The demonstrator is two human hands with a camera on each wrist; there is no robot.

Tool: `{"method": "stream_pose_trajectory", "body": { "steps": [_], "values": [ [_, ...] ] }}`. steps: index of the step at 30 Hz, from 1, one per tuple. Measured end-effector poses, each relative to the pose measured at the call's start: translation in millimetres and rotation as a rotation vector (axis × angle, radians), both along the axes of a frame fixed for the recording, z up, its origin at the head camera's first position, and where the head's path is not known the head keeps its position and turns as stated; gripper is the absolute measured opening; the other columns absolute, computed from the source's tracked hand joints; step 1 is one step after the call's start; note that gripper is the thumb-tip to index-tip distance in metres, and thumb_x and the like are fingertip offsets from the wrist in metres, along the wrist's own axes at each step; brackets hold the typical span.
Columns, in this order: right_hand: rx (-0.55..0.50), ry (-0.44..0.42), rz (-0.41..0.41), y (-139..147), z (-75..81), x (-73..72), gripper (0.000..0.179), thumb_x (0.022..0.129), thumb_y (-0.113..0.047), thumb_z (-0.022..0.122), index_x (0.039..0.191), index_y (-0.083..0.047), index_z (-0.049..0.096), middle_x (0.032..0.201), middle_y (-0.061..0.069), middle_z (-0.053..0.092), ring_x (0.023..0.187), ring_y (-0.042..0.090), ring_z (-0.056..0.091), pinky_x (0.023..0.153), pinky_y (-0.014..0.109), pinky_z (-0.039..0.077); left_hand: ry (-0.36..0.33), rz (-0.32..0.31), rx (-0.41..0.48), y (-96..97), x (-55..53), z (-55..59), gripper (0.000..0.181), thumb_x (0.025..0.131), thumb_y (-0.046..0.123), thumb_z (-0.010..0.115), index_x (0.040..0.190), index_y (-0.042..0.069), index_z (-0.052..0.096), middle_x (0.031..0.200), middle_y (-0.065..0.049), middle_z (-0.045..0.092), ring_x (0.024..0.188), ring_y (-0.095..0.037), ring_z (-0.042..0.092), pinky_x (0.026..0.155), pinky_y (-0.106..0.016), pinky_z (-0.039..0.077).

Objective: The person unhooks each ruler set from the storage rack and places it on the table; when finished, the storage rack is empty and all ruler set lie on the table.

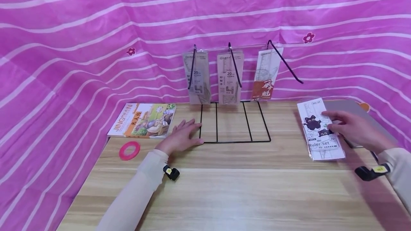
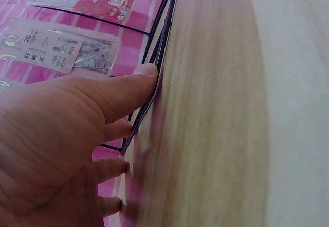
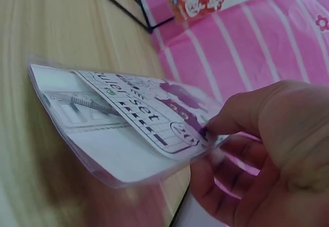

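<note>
My right hand pinches a ruler set packet by its right edge, thumb on the front. In the right wrist view the packet is a clear sleeve with a cat-print card, tilted above the table. On the left, my left hand rests at the front left corner of a black wire rack. Its thumb lies against the base wire in the left wrist view, other fingers spread down to the tabletop. Three hooks on the rack carry a grey packet, a pinkish packet and a red-and-white packet.
A picture-covered book and a pink ring lie left of the rack. Behind the right hand is a flat grey item with an orange spot near it. Pink striped cloth hangs behind the wooden table.
</note>
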State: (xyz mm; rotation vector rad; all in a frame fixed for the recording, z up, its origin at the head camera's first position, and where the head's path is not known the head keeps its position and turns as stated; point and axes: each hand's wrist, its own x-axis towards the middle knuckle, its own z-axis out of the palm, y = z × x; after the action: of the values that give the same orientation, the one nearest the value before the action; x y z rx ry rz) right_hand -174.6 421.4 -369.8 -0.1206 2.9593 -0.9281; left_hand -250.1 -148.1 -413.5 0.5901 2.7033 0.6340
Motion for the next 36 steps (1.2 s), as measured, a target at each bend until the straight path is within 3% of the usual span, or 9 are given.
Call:
{"method": "stream_pose_trajectory", "body": {
  "steps": [4, 8, 11, 14, 19, 25, 30, 36],
  "values": [
    [0.048, -0.031, 0.026, 2.3, -1.7, -11.7, 0.052, 0.103, -0.014, 0.066, 0.148, 0.007, 0.052, 0.137, 0.039, 0.059, 0.094, -0.015, 0.051, 0.076, 0.01, 0.045, -0.001, 0.002, -0.003, 0.9, 0.4, -0.2, 0.076, 0.099, 0.052, 0.068, 0.164, 0.026, 0.039, 0.178, -0.009, 0.016, 0.164, -0.044, 0.002, 0.129, -0.071, 0.001],
    [0.082, -0.068, 0.022, 3.3, -5.8, -20.9, 0.052, 0.102, -0.014, 0.066, 0.146, 0.01, 0.053, 0.135, 0.041, 0.059, 0.105, 0.016, 0.065, 0.082, 0.017, 0.043, -0.005, 0.006, -0.008, 1.2, 0.1, -0.8, 0.076, 0.099, 0.054, 0.067, 0.164, 0.027, 0.038, 0.178, -0.007, 0.016, 0.164, -0.042, 0.002, 0.129, -0.07, 0.0],
    [0.093, -0.099, 0.003, 3.8, -8.6, -25.8, 0.053, 0.102, -0.018, 0.066, 0.146, 0.01, 0.052, 0.135, 0.041, 0.058, 0.115, 0.045, 0.063, 0.087, 0.029, 0.043, -0.004, 0.007, -0.009, 0.6, 0.3, -1.6, 0.076, 0.099, 0.055, 0.067, 0.164, 0.027, 0.038, 0.178, -0.007, 0.015, 0.165, -0.042, 0.002, 0.129, -0.07, 0.0],
    [0.082, -0.135, -0.007, 4.7, -10.2, -29.1, 0.057, 0.104, -0.022, 0.065, 0.147, 0.011, 0.048, 0.137, 0.043, 0.055, 0.121, 0.054, 0.057, 0.092, 0.044, 0.046, -0.001, 0.008, -0.004, 0.4, 0.6, -1.8, 0.076, 0.099, 0.055, 0.067, 0.164, 0.027, 0.039, 0.178, -0.007, 0.016, 0.164, -0.042, 0.002, 0.129, -0.07, 0.0],
    [0.068, -0.17, -0.015, 5.5, -12.7, -32.7, 0.062, 0.105, -0.025, 0.063, 0.149, 0.014, 0.043, 0.14, 0.045, 0.05, 0.126, 0.059, 0.051, 0.1, 0.067, 0.044, 0.004, 0.008, 0.003, 0.8, 1.0, -1.9, 0.076, 0.099, 0.055, 0.067, 0.164, 0.027, 0.039, 0.178, -0.007, 0.016, 0.164, -0.042, 0.002, 0.129, -0.07, 0.0],
    [0.123, -0.162, -0.039, 6.4, -18.3, -35.6, 0.061, 0.104, -0.024, 0.063, 0.145, 0.016, 0.044, 0.14, 0.045, 0.05, 0.125, 0.061, 0.05, 0.103, 0.072, 0.04, -0.001, 0.009, 0.005, 1.0, 1.4, -3.1, 0.077, 0.099, 0.055, 0.067, 0.164, 0.027, 0.039, 0.178, -0.007, 0.016, 0.165, -0.042, 0.002, 0.129, -0.07, 0.0],
    [0.145, -0.144, -0.051, 6.3, -20.8, -36.0, 0.06, 0.103, -0.022, 0.063, 0.142, 0.019, 0.045, 0.133, 0.044, 0.055, 0.118, 0.058, 0.056, 0.101, 0.071, 0.043, 0.009, 0.006, 0.014, 0.9, 0.7, -1.9, 0.076, 0.099, 0.053, 0.068, 0.164, 0.025, 0.039, 0.178, -0.009, 0.017, 0.164, -0.043, 0.003, 0.129, -0.07, 0.001],
    [0.188, -0.103, -0.069, -3.0, -13.3, -28.4, 0.06, 0.104, -0.031, 0.061, 0.146, 0.01, 0.048, 0.112, 0.034, 0.066, 0.091, 0.036, 0.064, 0.078, 0.052, 0.053, 0.02, -0.012, 0.023, -0.6, 1.9, -1.3, 0.076, 0.1, 0.052, 0.068, 0.164, 0.023, 0.039, 0.177, -0.011, 0.018, 0.164, -0.044, 0.003, 0.128, -0.072, 0.001]
  ]
}}
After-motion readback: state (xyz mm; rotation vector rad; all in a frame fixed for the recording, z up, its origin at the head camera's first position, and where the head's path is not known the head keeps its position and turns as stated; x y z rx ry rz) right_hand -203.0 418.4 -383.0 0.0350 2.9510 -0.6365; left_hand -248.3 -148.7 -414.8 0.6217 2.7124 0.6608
